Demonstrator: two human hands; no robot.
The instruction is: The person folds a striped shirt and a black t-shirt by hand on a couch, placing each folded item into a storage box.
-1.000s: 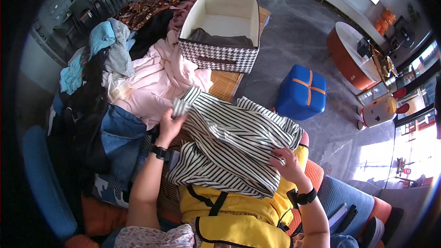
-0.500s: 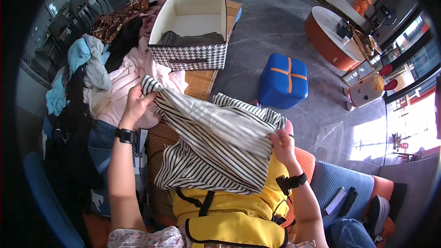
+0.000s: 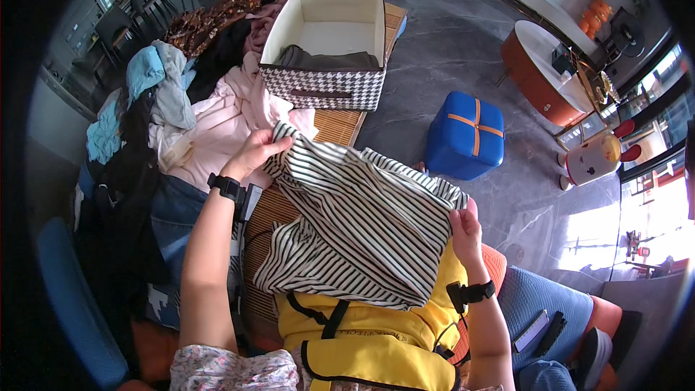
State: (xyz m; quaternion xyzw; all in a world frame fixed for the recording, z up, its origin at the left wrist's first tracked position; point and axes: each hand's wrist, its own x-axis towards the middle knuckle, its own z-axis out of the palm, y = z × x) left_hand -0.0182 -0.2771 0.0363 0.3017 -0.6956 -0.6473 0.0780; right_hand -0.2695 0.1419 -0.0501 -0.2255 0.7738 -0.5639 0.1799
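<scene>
Striped garment (image 3: 369, 217) spread, unfolded, nearside of houndstooth bin (image 3: 322, 82) | left hand (image 3: 252, 155), right hand (image 3: 467, 230) each pinched its edge | dark cloth (image 3: 326, 60) lay inside bin; loose clothes (image 3: 221, 119) lay heaped left of it

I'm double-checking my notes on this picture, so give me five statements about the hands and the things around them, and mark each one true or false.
1. The left hand grips the striped garment. True.
2. The right hand hangs free of any cloth. False: it pinches the striped garment near its right end.
3. A dark cloth lies inside the nearer houndstooth box. True.
4. The blue cube sits in the nearer houndstooth box. False: it stands on the grey floor.
5. A pale pink cloth lies to the left of the nearer houndstooth box. True.
</scene>
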